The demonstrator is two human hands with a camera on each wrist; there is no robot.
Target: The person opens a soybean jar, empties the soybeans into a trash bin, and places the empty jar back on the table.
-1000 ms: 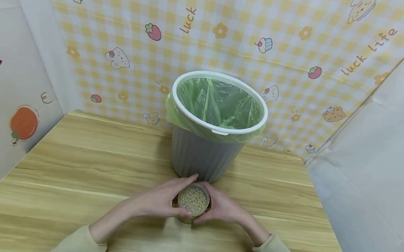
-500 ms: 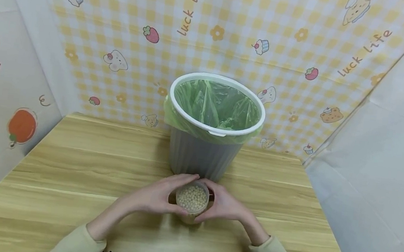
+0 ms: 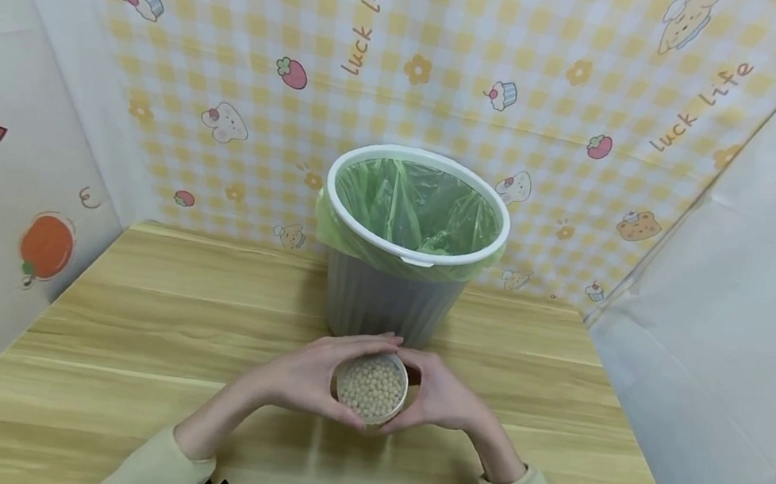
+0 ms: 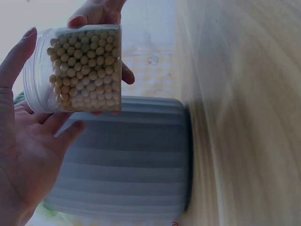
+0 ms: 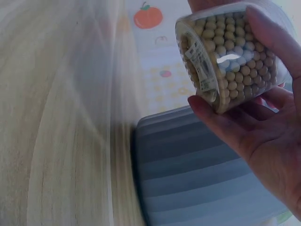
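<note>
Holding a clear jar (image 3: 371,388) of small pale beans between both hands, the person has it just in front of a grey bin (image 3: 384,305) on the wooden table (image 3: 134,325). Left hand (image 3: 304,376) wraps the jar's left side, fingers curled round the far rim, thumb on the near side; right hand (image 3: 438,395) mirrors it on the right, fingers curled on the wall (both clamped on the jar, no gap showing). The jar has no lid on; its open mouth faces up.

Change from a second ago: the jar sat lower then, seemingly on the table. Now it reads larger and rounder from the head camera, and both wrist views show its base clear of the wood, in front of the bin's ribbed wall. So it has come up off the table, still upright and full.

Judged from that, the lift is under way but the jar is still below the bin's white rim (image 3: 412,257). The green liner (image 3: 420,210) inside shows no beans (part of its bottom is hidden).

Behind stands a yellow checked backdrop (image 3: 452,58).
</note>
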